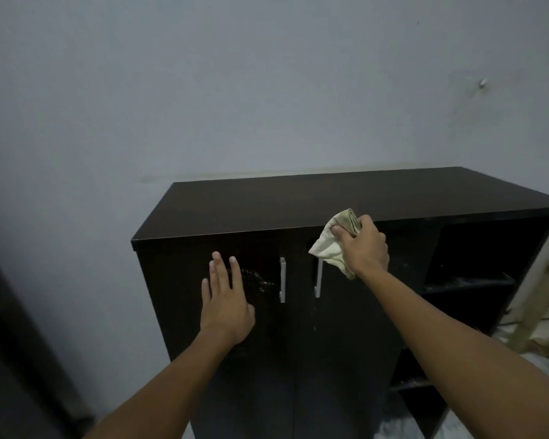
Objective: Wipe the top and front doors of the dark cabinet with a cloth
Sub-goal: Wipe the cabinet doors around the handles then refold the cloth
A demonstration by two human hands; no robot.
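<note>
Both our bare forearms reach in from the bottom. Our left hand (225, 299) lies flat, fingers spread, holding nothing, on the left door (216, 312) of the dark brown wooden cabinet (298, 204), probably to steady us. Our right hand (363, 248) is clenched around the crumpled cream-coloured cloth (333, 239), pressed at the top edge of the right door (355, 327), so we're likely working on the fronts now. Count: 2 doors, 2 silver bar handles (282, 280), 1 cloth, plus open shelves (469, 280) on the right. Dusty smears show beside the left handle.
</note>
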